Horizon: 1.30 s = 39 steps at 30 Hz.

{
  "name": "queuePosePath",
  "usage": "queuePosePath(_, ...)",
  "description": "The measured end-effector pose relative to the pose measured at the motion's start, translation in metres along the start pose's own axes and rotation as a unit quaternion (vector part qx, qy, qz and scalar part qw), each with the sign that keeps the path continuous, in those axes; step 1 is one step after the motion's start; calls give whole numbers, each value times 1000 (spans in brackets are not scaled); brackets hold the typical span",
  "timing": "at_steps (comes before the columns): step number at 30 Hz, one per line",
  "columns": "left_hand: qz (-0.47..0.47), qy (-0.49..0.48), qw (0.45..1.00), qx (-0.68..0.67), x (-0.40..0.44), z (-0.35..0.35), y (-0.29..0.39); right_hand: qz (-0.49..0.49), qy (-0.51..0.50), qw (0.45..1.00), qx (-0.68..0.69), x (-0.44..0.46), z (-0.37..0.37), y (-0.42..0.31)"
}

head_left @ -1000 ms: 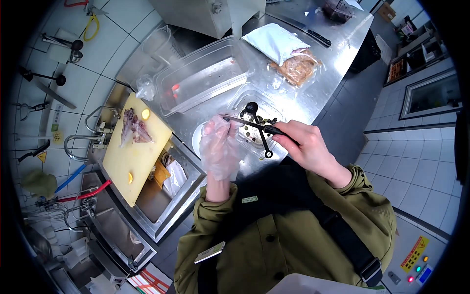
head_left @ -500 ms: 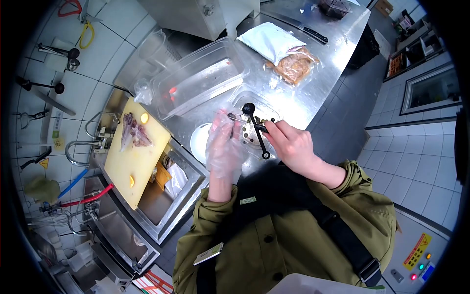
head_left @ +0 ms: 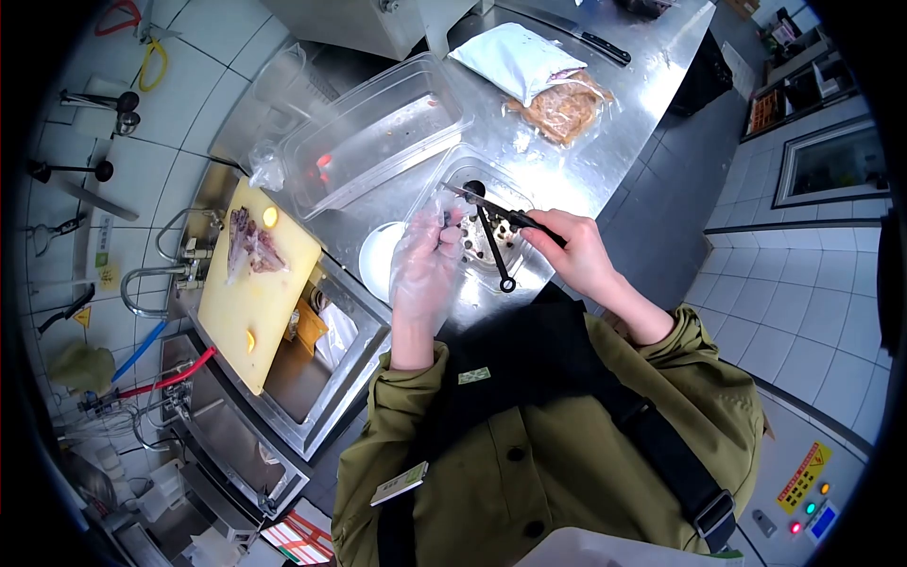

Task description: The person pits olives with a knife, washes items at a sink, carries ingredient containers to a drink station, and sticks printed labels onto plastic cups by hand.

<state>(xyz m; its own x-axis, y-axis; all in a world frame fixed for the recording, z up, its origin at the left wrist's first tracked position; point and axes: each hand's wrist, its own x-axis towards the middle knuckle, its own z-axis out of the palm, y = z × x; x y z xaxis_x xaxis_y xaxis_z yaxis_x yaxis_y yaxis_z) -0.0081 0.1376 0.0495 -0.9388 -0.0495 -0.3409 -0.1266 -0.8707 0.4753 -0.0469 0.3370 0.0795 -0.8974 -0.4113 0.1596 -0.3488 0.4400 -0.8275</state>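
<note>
A: How is the knife [head_left: 518, 219] lying?
B: The right hand [head_left: 578, 253] is gripping its handle; the long axis is pointing across the tub [head_left: 501, 176] toward the left hand [head_left: 425, 253].
A: Left grip?
B: Fingers are curling near the tip; contents, I cannot tell.

Left hand [head_left: 423, 260] is sheathed in a milky, see-through glove. Knife [head_left: 518, 219] gripped by right hand [head_left: 581, 253]: handle is coloured black, blade grey. Under the knife-side fingers, spoon [head_left: 494, 249] is black throughout; clear container [head_left: 508, 180] is speckled with black and dark-green pieces [head_left: 509, 242]. Left of the gloved fingers, plain white bowl [head_left: 374, 265] is seen; farther left, pale-yellow board [head_left: 269, 326] is marked by brighter yellow slices [head_left: 270, 216] and mottled purple-pink food [head_left: 248, 248]. Beyond the fingers, clear tray [head_left: 378, 142] is dotted red; whitish-blue bag [head_left: 515, 61] is set against orange-brown packet [head_left: 564, 109]. Far left of them, white tiles [head_left: 234, 42] are gridded by dark joints.
</note>
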Motion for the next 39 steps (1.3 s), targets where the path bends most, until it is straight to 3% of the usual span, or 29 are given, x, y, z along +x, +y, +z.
queuePosePath(3, 14, -164, 982, -96, 9, -11, -3, 6, -8, 999, 40, -2, -2, -4)
queuePosePath(6, 73, -110, 991, 5, 5, -2, -4, -5, -18, 998, 55, -2, -4, -7)
queuePosePath(9, 50, -162, 985, -31, 6, -1, -1, -26, -23, 998, 58, -2, -4, -7)
queuePosePath(15, 58, -74, 992, -79, -2, 13, -1, -34, -50, 997, 50, -3, -9, -12)
queuePosePath(18, 63, -106, 990, -74, -3, 13, 1, -40, -43, 997, 45, -4, -10, -14)
queuePosePath(21, 115, -119, 985, 43, -6, 28, 5, -37, -33, 998, 35, -6, -11, -16)
queuePosePath(24, 82, -73, 991, -72, -7, 28, 1, -66, -37, 997, 20, -6, -12, -17)
queuePosePath(27, 118, -98, 987, 42, -5, 22, 3, -77, -35, 996, 7, -6, -14, -20)
queuePosePath(30, 106, -36, 993, -41, -7, 29, 3, -93, -21, 995, -11, -7, -13, -20)
queuePosePath(32, 144, -115, 980, 76, -3, 18, 3, -111, -9, 993, -33, -7, -9, -16)
queuePosePath(34, 118, -116, 978, 131, -4, 19, 3, -105, -15, 993, -48, -5, -7, -23)
queuePosePath(36, 29, -38, 991, 124, -10, 25, -2, -109, -14, 993, -52, -5, -6, -25)
queuePosePath(37, 21, -58, 992, 108, -6, 19, -1, -117, -10, 992, -48, -2, -5, -24)
queuePosePath(39, 79, -104, 988, 87, 1, 11, 0, -134, -3, 990, -47, 3, -10, -21)
